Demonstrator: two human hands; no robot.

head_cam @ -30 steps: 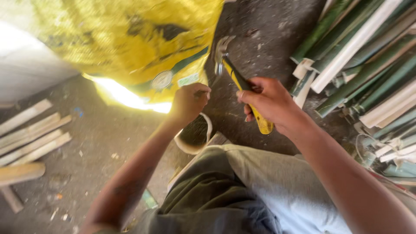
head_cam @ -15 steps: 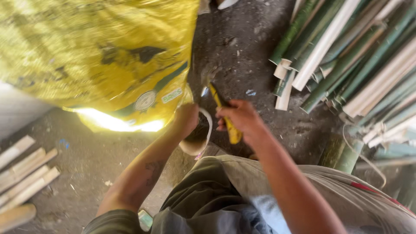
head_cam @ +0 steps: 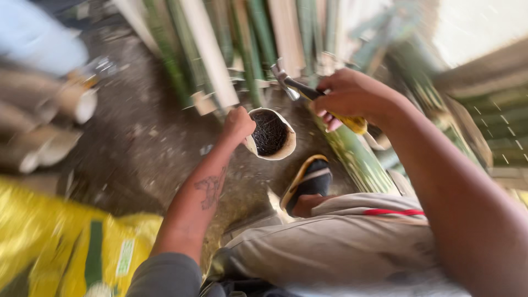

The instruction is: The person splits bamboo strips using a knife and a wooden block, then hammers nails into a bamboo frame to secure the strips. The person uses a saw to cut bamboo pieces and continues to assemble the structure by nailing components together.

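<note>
My left hand [head_cam: 237, 124] grips the rim of a pale round container [head_cam: 271, 135] filled with dark nails, held just above the dirt ground. My right hand [head_cam: 347, 97] is closed around a hammer [head_cam: 308, 93] with a yellow handle; its metal head points left, just above and to the right of the container. My knee in grey trousers [head_cam: 341, 242] and a foot in a yellow-edged sandal [head_cam: 308, 179] show below the hands. The picture is motion-blurred.
Split green and pale bamboo poles [head_cam: 220, 49] lie across the top, and one green pole [head_cam: 357, 157] runs under my right hand. A yellow sack [head_cam: 60, 242] is at the lower left. Cut bamboo rounds [head_cam: 49, 126] sit at the left.
The view has swung round sharply: the yellow sack went from the top to the lower left, and the bamboo now lies ahead. The nail container's inside has come into view. Both hands keep their grip.
</note>
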